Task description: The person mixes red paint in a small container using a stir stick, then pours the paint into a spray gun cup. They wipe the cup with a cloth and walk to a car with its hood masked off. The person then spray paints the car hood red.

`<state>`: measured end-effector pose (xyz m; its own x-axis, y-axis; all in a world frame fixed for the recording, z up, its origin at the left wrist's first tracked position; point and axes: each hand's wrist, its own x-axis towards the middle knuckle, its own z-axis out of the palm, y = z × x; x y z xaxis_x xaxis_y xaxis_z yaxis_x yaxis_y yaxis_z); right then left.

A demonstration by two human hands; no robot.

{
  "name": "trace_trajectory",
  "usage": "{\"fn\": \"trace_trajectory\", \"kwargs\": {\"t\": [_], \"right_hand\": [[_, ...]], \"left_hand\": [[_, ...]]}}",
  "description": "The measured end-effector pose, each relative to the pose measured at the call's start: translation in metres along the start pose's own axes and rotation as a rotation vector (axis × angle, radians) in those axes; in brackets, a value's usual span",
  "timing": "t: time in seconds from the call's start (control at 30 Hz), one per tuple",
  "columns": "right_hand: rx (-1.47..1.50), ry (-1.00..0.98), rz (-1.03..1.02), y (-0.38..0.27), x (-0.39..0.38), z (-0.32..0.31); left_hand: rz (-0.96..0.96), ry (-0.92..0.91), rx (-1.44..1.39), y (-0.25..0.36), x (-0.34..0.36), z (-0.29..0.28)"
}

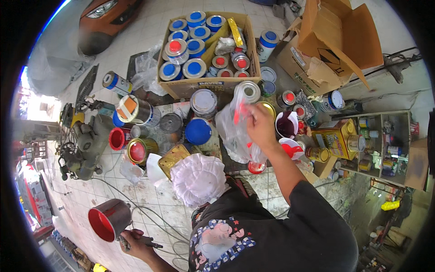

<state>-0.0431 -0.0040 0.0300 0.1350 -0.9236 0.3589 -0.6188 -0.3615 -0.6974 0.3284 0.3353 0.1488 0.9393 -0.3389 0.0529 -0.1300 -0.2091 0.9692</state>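
Observation:
My left hand [135, 242] grips a spray gun [146, 241] at the lower left. Its open metal cup [118, 213] shows red paint inside. Over the cluttered table, the closed fingers of my right hand [263, 129] pinch a clear plastic bag [231, 136] with red smears. Just right of that hand stands a cup of dark red liquid [286, 126]. A white cup with bright red paint [290, 148] sits closer to me. Left of the bag are a blue lid [198, 131] and a white-topped can [204, 102]. A gathered white cloth [198, 179] lies in front of my shirt.
A cardboard box [199, 89] of blue- and red-capped cans stands at the back. Another open box [335, 45] is to its right. A yellow rectangular tin [334, 139] stands before a shelf [383, 136]. At left is a compressor-like machine [86, 149]; a hose [158, 217] crosses the tiled floor.

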Motion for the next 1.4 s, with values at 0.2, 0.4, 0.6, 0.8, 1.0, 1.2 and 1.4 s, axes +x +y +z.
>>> {"fn": "trace_trajectory", "kwargs": {"t": [0.2, 0.4, 0.6, 0.8, 1.0, 1.2, 1.4], "right_hand": [[0.475, 0.491, 0.067, -0.054, 0.056, -0.066], [0.669, 0.717, -0.288, -0.114, 0.108, -0.046], [0.269, 0.562, -0.516, -0.170, 0.114, 0.057], [0.090, -0.519, -0.582, -0.067, 0.116, 0.185], [-0.220, -0.773, -0.226, -0.102, 0.128, 0.144], [-0.091, -0.412, -0.003, -0.228, 0.081, 0.076], [-0.419, -0.767, -0.429, -0.310, -0.012, 0.224]], "left_hand": [[-0.019, 0.056, 0.011, 0.018, 0.001, 0.018], [0.006, 0.044, 0.007, 0.011, 0.014, 0.013], [0.063, 0.001, -0.071, 0.010, 0.025, -0.002], [0.036, -0.017, -0.122, 0.004, 0.029, -0.036], [-0.044, 0.038, -0.044, -0.032, 0.039, -0.098], [-0.093, -0.023, 0.041, -0.075, 0.090, -0.141], [-0.051, -0.115, -0.017, -0.119, 0.140, -0.182]]}}
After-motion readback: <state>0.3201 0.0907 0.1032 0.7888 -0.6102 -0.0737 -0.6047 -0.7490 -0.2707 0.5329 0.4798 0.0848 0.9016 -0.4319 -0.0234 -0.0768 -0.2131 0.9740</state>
